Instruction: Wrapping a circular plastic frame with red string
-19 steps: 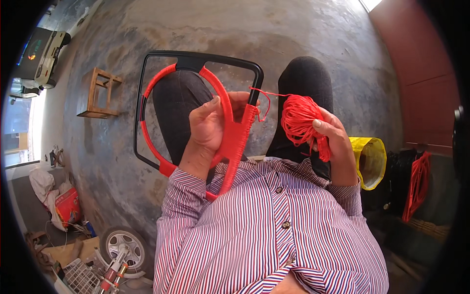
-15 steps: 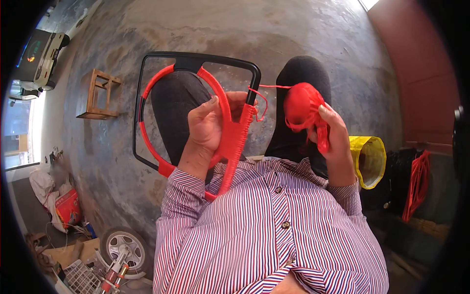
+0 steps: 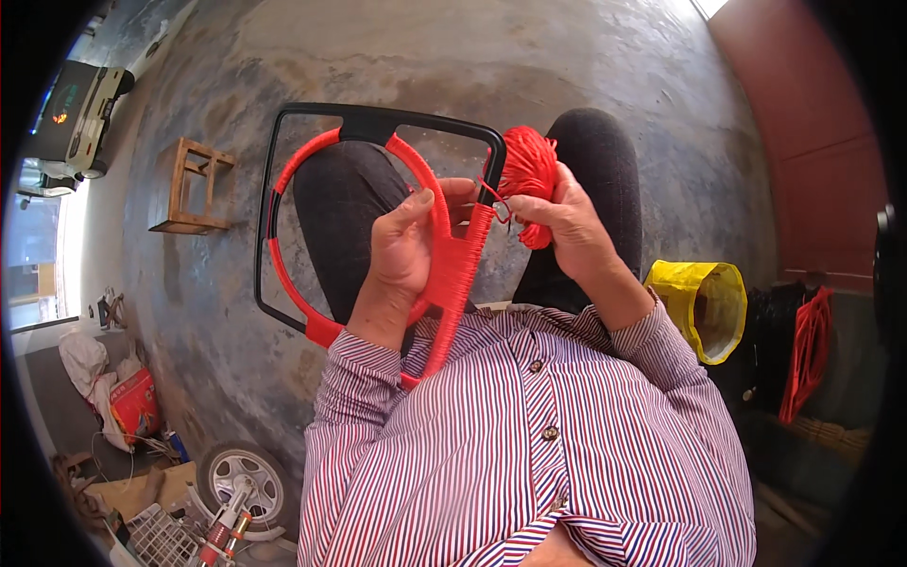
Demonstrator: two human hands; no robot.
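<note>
A black frame [image 3: 444, 116] with a round inner ring rests over my lap, tilted, and red cord wraps much of it. My left hand [image 3: 402, 250] grips its right part, with the thumb on the ring and the fingers passing behind the red-wrapped section [image 3: 455, 269]. My right hand [image 3: 581, 231] holds a bundle of red cord [image 3: 529, 161] against the frame's upper right side. A small loop of cord [image 3: 503, 206] hangs off the black side bar by my right fingertips. Whether those fingertips pinch the loop is not clear.
A small wooden stool [image 3: 192, 186] stands on the concrete floor to the left. To my right are a yellow open container [image 3: 699, 302] and a hank of red cord [image 3: 806, 354]. A wheel [image 3: 244, 487] and a white and red sack [image 3: 132, 402] lie at the lower left.
My right hand has moved left with the cord bundle, from over my right thigh to the frame's side. The stretched strand has gone slack. My left hand keeps its hold.
</note>
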